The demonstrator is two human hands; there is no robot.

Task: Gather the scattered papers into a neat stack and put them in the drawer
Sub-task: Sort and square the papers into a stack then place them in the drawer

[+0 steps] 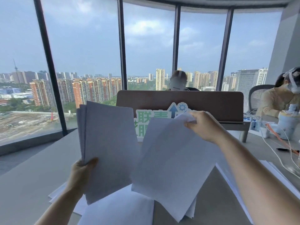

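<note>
Above the desk (29,184), plain white papers (108,143)

Held papers (170,159) hid most of green sign (142,122) at 12 o'clock; loose sheets (120,210) on counter (29,176) cut off at 6 o'clock edge.

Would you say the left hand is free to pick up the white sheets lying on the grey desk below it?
Probably not yet: the left hand already grips an upright white paper stack. The loose white sheets lie uncovered on the grey desk, so nothing else blocks them.
</note>
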